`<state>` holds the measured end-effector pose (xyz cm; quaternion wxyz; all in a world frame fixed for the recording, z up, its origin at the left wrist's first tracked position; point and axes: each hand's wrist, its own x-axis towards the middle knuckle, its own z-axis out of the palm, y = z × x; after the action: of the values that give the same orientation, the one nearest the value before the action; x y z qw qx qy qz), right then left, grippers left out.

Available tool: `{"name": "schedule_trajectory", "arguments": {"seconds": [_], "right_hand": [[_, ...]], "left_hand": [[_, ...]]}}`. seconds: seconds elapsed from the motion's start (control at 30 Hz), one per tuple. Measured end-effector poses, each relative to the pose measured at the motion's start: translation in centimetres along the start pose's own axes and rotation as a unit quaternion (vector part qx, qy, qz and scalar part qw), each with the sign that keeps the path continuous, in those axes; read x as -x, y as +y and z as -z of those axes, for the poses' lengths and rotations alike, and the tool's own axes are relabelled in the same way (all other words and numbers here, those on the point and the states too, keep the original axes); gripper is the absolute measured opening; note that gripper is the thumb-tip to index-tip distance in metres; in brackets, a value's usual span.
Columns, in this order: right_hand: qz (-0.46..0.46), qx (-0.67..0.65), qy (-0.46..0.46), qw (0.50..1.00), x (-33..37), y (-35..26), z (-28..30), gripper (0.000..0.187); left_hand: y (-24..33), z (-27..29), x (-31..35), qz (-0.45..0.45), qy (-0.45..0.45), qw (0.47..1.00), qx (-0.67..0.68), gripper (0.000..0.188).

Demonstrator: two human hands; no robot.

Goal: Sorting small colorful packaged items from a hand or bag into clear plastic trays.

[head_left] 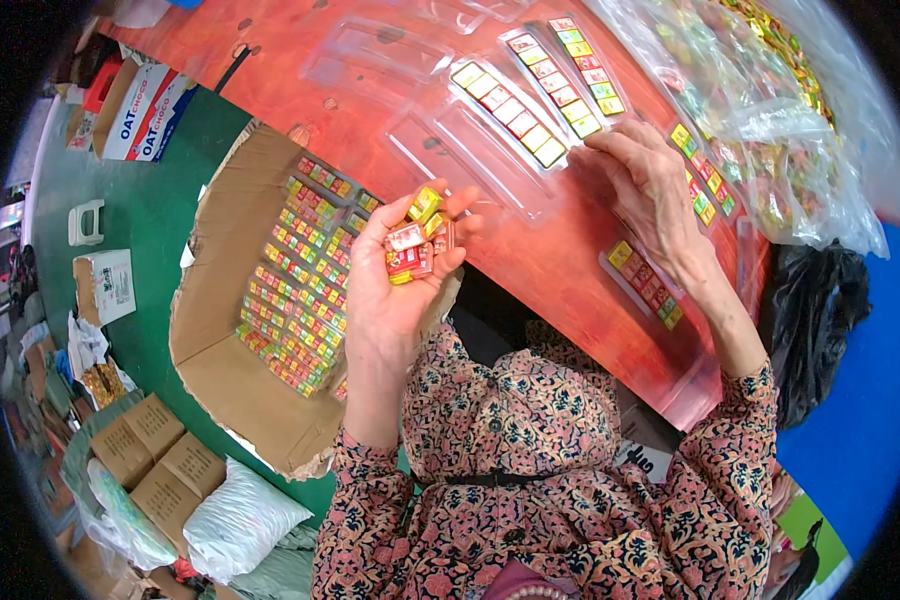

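Note:
Palm up, my left hand (375, 290) cups several small wrapped packets (408, 238) in red, yellow and white, its fingers curled around them. Over the red table (560, 250), my right hand (655, 190) has its fingers bent together, close to the lower ends of the filled trays; whatever is between the fingertips is hidden. A slim transparent tray (510, 113) holds a row of such packets, with a second filled tray (554, 84) and a third filled tray (586, 66) beside it. Another filled tray (645, 284) lies below my right wrist.
Transparent plastic trays (450, 165) lie left of the filled ones. Big clear bags (760, 150) of wrapped pieces cover the table's right side. A large open carton (210, 290) with rows of filled trays stands at the table's left; brown boxes (160, 460) and a white sack (240, 515) sit lower left.

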<state>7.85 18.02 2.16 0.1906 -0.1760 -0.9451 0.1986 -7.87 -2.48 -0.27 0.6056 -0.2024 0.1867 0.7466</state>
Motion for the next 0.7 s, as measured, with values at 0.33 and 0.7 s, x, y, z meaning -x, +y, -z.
{"name": "schedule_trajectory", "arguments": {"seconds": [0.33,0.7], "right_hand": [[0.014,-0.009,-0.014,1.0,0.4,-0.7,-0.8,0.012],[0.039,0.04,-0.053,0.997,0.7,-1.3,-0.8,0.016]], "left_hand": [[0.8,-0.2,1.0,-0.037,0.008,0.998,-0.046,0.036],[0.7,0.7,1.6,-0.042,-0.017,0.998,-0.035,0.037]]}}
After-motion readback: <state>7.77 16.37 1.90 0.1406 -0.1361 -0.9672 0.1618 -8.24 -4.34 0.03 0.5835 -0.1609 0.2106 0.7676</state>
